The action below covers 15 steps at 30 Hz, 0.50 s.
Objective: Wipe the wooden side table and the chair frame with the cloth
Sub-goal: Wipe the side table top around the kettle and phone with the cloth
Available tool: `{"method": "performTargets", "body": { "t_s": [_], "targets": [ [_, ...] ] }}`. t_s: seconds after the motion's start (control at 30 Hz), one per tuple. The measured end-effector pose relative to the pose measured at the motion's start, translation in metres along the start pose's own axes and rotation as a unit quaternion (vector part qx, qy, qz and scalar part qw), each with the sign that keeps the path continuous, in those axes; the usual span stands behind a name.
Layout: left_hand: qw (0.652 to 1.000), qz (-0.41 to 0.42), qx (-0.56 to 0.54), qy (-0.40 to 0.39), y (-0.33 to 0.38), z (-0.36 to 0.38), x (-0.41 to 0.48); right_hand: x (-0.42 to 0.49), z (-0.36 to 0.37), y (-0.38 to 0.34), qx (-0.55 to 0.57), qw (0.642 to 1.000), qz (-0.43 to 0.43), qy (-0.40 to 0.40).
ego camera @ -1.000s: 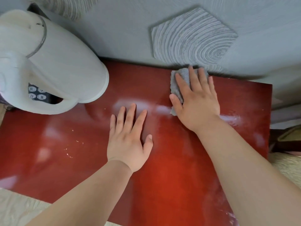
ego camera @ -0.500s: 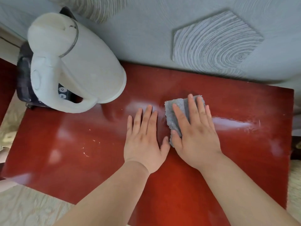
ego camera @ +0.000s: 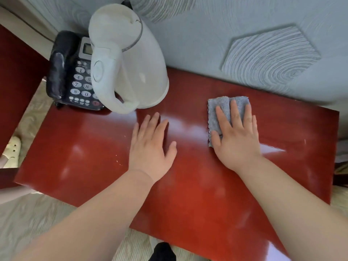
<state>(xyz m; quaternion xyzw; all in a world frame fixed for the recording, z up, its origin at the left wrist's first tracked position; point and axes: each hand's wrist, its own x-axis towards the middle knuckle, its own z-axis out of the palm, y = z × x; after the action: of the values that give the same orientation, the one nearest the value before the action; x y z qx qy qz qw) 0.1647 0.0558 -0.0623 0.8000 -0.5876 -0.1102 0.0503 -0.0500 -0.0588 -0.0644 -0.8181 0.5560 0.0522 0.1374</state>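
The glossy red wooden side table (ego camera: pixel 197 194) fills the middle of the head view. A folded grey cloth (ego camera: pixel 221 108) lies flat on its far right part, near the wall. My right hand (ego camera: pixel 237 136) presses on the cloth with fingers spread, covering its near half. My left hand (ego camera: pixel 150 146) rests flat on the bare tabletop to the left, fingers apart, holding nothing. A dark red chair frame part (ego camera: pixel 17 76) shows at the left edge.
A white electric kettle (ego camera: pixel 126 59) stands at the table's far left, with a black desk telephone (ego camera: pixel 73 78) behind it. A grey textured wall (ego camera: pixel 244 44) runs along the table's far edge. Beige patterned floor (ego camera: pixel 37 219) lies in front.
My right hand slid the cloth back from the wall to beside my left hand, then out to the right again. The view shifted left, revealing the telephone. My left hand stayed flat.
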Motion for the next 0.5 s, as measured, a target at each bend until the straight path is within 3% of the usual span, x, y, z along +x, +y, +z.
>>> {"method": "performTargets", "body": {
  "t_s": [0.17,0.27,0.37,0.5],
  "targets": [
    [0.998,-0.019,0.052,-0.019,-0.039,-0.002,0.006,0.072,-0.016,-0.036,0.02,0.999,-0.029,-0.02],
    [0.998,-0.014,0.059,-0.017,-0.039,0.001,0.007,0.096,-0.016,-0.066,0.015,0.995,-0.093,-0.031],
    [0.998,-0.012,0.061,-0.019,-0.04,0.001,0.007,0.085,-0.011,-0.085,0.039,0.986,-0.16,-0.019],
    [0.998,-0.009,0.063,-0.023,-0.04,-0.001,0.008,0.048,-0.003,-0.067,0.051,0.982,-0.182,0.01]
  ]
}}
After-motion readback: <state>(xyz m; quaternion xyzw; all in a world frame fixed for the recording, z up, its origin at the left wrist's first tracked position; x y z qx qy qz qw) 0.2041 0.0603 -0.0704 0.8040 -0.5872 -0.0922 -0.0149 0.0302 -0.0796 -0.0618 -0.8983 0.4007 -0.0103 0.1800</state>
